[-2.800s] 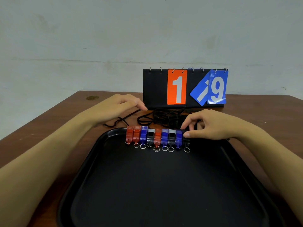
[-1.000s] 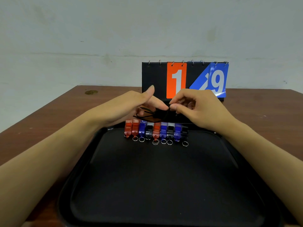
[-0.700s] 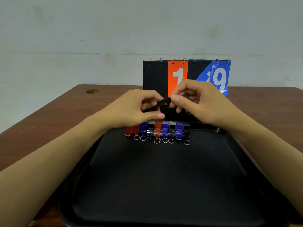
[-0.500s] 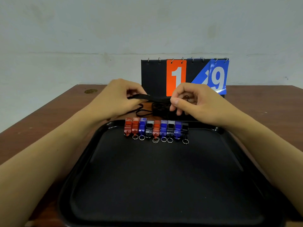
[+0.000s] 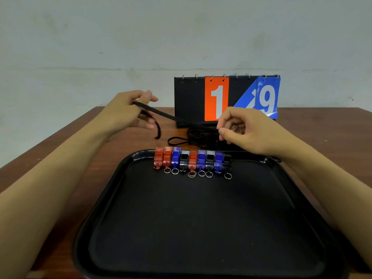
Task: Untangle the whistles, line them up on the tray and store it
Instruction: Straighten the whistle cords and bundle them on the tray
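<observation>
Whistles [image 5: 192, 162]: nine, side by side in one row along far edge of black tray [image 5: 104, 198]; red, red, blue, black, red, blue, black, blue, black from left; key rings toward camera. Tray on brown table [image 5: 322, 125]. Black cord [image 5: 171, 117] stretched taut between hands, above table. Left hand [image 5: 128, 111]: raised, fingers curled, cord pinched, loose end hanging below. Right hand [image 5: 243, 129]: thumb and forefinger closed on cord's other end, over tangled pile of black cords [image 5: 201, 136] behind tray. Flip scoreboard [image 5: 225, 99] behind pile, showing 1 and 9.
</observation>
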A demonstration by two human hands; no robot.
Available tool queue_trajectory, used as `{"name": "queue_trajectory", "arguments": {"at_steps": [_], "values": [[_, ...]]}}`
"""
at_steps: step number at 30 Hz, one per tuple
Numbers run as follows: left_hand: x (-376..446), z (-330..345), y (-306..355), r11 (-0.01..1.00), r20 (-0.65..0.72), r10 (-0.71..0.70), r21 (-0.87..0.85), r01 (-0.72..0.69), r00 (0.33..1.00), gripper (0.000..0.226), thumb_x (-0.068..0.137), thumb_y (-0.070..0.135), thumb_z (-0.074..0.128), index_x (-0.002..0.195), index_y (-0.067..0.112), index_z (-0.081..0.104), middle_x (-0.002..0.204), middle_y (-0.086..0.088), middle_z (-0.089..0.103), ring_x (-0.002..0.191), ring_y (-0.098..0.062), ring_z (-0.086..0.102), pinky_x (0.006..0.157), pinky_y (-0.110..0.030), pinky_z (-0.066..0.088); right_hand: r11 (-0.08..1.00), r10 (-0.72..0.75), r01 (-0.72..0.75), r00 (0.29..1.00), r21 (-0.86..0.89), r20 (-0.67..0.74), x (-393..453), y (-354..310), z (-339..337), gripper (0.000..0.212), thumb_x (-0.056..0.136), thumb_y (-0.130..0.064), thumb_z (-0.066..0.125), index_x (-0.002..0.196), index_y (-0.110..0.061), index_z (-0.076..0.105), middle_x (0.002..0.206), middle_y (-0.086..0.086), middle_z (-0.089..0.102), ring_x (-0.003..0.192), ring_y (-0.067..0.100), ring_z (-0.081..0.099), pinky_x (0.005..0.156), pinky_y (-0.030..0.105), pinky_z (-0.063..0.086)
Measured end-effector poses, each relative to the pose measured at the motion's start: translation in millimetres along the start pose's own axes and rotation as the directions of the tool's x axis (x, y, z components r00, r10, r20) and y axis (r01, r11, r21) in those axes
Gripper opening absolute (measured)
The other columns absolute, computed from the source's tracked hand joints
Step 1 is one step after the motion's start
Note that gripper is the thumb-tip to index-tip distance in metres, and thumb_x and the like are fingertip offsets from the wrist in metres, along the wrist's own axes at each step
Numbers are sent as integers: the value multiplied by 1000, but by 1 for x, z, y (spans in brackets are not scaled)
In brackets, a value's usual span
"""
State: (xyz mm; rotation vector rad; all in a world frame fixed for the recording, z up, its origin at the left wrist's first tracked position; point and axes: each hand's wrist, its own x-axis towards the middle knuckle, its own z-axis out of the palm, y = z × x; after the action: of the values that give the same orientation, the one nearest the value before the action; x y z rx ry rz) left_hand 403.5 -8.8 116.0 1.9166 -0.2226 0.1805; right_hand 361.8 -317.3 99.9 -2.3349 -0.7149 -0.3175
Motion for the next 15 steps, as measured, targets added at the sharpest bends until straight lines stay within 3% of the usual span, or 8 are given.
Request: {"name": "queue_trajectory", "arguments": {"at_steps": [3,5,8,11,13,15], "values": [[-6,6,10,945,77,-44,-319,67,996,41,105,39,51,116,4,70,108,-18,75,93,-21,79,77,-25,63,994,7,-8,1000,-109,-10,1,1,-1,19,100,-20,59,113,-26,71,84,-10,74,81,5,69,75,16,54],[-9,11,18,907,84,-60,-411,90,995,42,103,40,52,112,3,71,100,-12,81,95,-19,79,75,-22,62,990,5,-7,1000,-138,-8,1,-1,-1,17,101,-27,59,109,-27,73,87,-14,72,83,-2,67,76,15,53],[-16,18,28,849,124,-73,-514,127,990,50,97,48,53,110,2,70,100,-10,82,93,-17,79,71,-19,62,994,-43,40,999,-99,-27,0,-4,-1,14,98,-36,60,97,-30,73,99,-14,68,94,3,65,82,23,54],[-24,24,36,802,238,-58,-567,187,970,64,89,58,50,105,3,78,111,-15,79,98,-21,79,73,-22,63,995,-103,103,995,-3,-14,0,-9,1,13,99,-35,60,92,-37,71,124,-14,62,118,4,60,96,29,52],[-30,28,39,801,319,-31,-558,214,947,72,89,64,44,103,4,81,117,-17,77,103,-25,77,78,-25,63,989,-112,109,993,96,32,-1,-14,2,14,100,-33,60,93,-35,72,136,-14,58,130,-1,53,103,31,49],[-34,32,42,805,379,-4,-548,228,925,79,91,67,37,111,3,78,119,-18,76,105,-26,77,80,-27,64,975,-120,100,989,200,90,-2,-19,3,14,99,-30,60,95,-28,73,135,-13,62,134,-3,51,107,30,46]]}}
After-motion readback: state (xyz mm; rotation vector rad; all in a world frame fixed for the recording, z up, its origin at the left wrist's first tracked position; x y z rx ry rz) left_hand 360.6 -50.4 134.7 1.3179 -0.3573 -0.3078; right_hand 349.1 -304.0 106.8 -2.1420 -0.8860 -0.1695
